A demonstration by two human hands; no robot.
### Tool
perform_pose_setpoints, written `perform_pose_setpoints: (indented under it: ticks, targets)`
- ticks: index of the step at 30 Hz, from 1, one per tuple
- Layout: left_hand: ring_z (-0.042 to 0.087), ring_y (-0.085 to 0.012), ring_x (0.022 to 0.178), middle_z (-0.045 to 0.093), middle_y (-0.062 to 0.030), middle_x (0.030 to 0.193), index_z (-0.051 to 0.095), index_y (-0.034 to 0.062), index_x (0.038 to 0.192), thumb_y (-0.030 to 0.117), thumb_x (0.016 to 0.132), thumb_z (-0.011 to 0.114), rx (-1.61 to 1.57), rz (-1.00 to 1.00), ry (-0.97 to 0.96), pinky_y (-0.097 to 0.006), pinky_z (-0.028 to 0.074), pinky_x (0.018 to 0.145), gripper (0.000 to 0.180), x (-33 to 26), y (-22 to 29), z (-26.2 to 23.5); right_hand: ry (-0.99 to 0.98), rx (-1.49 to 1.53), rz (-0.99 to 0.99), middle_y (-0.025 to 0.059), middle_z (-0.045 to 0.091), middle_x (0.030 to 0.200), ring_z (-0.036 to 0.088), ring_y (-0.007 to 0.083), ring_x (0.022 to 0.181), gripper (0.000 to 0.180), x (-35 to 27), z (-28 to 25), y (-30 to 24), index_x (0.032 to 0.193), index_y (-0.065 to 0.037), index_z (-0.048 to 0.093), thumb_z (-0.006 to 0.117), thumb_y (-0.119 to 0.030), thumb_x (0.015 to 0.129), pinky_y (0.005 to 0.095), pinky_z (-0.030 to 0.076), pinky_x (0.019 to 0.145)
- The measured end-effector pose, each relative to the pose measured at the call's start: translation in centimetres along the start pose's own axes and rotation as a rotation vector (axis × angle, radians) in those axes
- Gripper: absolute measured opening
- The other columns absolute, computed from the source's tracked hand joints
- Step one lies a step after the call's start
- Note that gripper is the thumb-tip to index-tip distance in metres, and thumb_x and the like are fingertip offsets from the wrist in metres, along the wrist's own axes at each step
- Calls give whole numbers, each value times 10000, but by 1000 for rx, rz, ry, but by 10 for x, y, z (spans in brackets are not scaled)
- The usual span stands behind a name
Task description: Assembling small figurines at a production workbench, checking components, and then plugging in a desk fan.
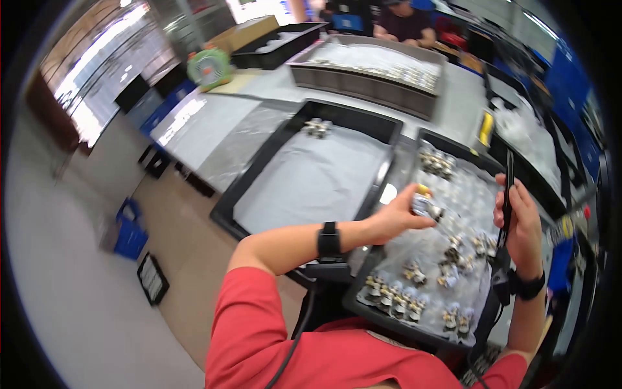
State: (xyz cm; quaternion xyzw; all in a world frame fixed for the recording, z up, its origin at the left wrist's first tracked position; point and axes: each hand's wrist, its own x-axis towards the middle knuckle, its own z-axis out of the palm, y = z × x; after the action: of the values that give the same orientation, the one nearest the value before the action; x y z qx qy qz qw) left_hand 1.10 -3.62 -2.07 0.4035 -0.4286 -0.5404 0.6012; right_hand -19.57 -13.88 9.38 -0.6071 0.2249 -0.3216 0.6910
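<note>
My left hand [396, 219] pinches a small white figurine [422, 205] with a yellow top, above a black tray [453, 144] lined with clear plastic. In my right hand [525, 223] is a slim black tool [508, 194], held upright over that tray's right edge; its exact kind is unclear. Several similar figurines [394, 299] stand in a row at the tray's near left corner. More figurines [438, 162] are grouped at its far end, and others lie scattered in the middle.
Left of it sits another black tray [258, 170] with a pale liner and a few figurines [317, 128] at its far end. Farther back stand a large grey bin [363, 91] of white pieces and a green fan [210, 67]. A person [405, 26] sits across the table.
</note>
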Motion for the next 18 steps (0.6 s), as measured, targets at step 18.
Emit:
perform_pose_setpoints:
  ticks: [18]
  targets:
    - [558, -126, 943, 536, -53, 1022, 357, 67, 1238, -53, 774, 582, 249, 53, 52, -238, 450, 838, 529, -36, 69, 12, -202, -397, -174, -25, 455, 593, 399, 48, 524, 206, 13, 37, 64, 958, -27, 521, 401, -192, 935, 199, 327, 487]
